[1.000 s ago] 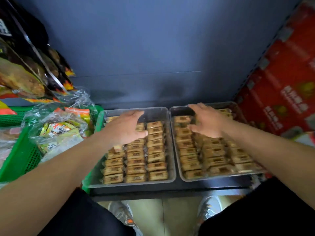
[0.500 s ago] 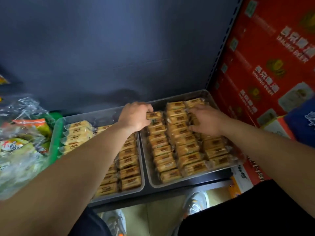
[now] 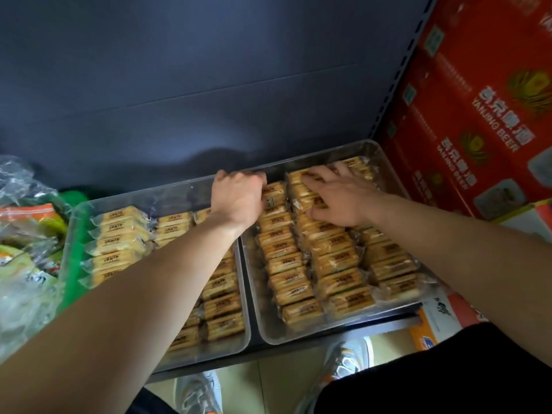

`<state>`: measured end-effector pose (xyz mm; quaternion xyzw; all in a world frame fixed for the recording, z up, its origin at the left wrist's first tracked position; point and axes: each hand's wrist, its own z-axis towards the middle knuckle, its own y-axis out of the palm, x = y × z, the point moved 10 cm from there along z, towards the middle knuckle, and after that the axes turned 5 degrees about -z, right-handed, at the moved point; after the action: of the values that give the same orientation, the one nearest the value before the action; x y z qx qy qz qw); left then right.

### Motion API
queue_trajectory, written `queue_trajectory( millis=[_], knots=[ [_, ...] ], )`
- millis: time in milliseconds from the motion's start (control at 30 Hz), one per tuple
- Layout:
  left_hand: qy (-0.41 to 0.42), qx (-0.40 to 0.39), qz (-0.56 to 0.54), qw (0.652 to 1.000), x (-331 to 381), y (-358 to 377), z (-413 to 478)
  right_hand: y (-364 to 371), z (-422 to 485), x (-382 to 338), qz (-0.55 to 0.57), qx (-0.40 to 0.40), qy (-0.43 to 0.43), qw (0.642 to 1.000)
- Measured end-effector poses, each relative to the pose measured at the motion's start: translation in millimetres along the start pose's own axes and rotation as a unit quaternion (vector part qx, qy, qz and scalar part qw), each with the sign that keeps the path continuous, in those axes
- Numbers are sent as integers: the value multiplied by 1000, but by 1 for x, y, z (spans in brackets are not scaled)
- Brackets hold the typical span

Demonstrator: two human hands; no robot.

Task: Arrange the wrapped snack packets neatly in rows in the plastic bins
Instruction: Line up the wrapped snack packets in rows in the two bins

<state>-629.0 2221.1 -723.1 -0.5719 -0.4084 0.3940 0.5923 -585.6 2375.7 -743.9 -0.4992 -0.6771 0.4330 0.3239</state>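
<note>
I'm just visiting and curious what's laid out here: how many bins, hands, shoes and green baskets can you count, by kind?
Clear plastic bins of wrapped snack packets: 2
Bare hands: 2
Grey sneakers: 2
Green plastic basket: 1
Total: 7

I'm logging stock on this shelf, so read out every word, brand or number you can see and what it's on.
"YANJING BEER": on the red carton, beside Chinese characters.
Brown labels on the snack packets: too blurred to read.
Print on the bags at left: blurred.
Print on the orange and white box: too small.
</note>
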Motion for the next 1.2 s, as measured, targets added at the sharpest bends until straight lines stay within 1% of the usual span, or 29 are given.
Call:
queue_trajectory(
  millis=[133,333,433,500,600,667,800,967,1000,1067,1133,1200],
  knots=[
    [0,-3,10,1000,-1,2,1,7,2,-11,-19,8,-19,1000],
    [6,-14,18,1000,1,-2,-5,18,3,-10,-5,-8,-9,1000],
    [26,-10,-20,999,9,-12,-13,13,-2,-10,-18,33,-7,999],
    [52,-24,-50,997,18,-13,-20,17,-8,-6,-26,43,-2,999],
    [89,-74,-74,991,34,-4,-28,33,-11,4,-31,17,14,999],
    [100,-99,-78,987,42,3,-31,37,-9,5,-23,20,17,999],
    [127,-120,-62,983,58,13,-33,42,-3,1,10,36,20,999],
    [119,-104,-51,986,61,11,-30,30,-9,7,40,56,-3,998],
    [118,-105,-56,986,62,10,-28,24,-15,14,53,72,3,996],
    [128,-114,-59,983,71,12,-28,23,-28,38,73,87,46,992],
    [143,-137,-56,979,85,22,-29,37,-38,56,84,51,87,991],
    [134,-163,-37,977,94,36,-29,50,-39,57,81,28,97,992]
  ],
)
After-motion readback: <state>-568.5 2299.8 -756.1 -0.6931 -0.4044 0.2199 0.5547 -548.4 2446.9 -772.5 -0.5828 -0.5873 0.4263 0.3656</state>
